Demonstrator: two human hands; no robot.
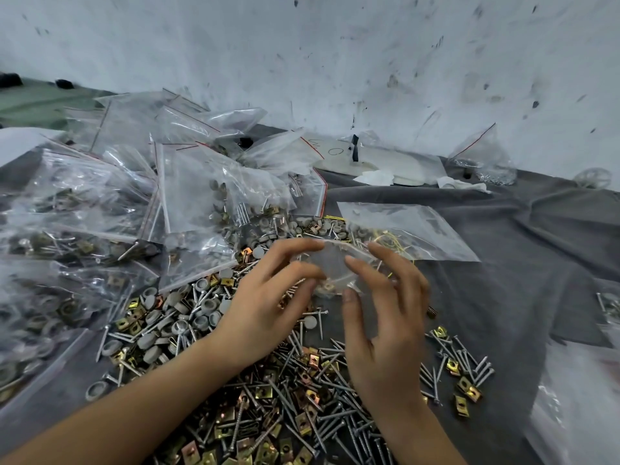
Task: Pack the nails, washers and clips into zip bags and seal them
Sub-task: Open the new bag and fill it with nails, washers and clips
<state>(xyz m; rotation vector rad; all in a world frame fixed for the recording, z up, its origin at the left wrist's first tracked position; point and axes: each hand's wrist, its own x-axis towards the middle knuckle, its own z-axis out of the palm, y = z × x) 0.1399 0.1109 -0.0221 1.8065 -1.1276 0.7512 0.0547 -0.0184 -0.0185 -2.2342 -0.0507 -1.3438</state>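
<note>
My left hand [268, 307] and my right hand [385, 317] hold a small clear zip bag [332, 266] between them above the pile, fingers pinching its edges. A few small parts lie in the bag's bottom. Beneath my hands spreads a heap of loose steel nails [302, 391], brass-coloured clips [265, 451] and grey washers [188, 317] on the dark grey cloth [503, 263]. Filled zip bags [84, 213] with red seal lines pile up at the left.
A flat, mostly empty zip bag [402, 229] lies just beyond my hands. White paper and foam pieces [385, 166] sit at the back by the scuffed white wall. Another bag of small parts [483, 159] stands at the far right. More clear plastic [583, 397] covers the right edge.
</note>
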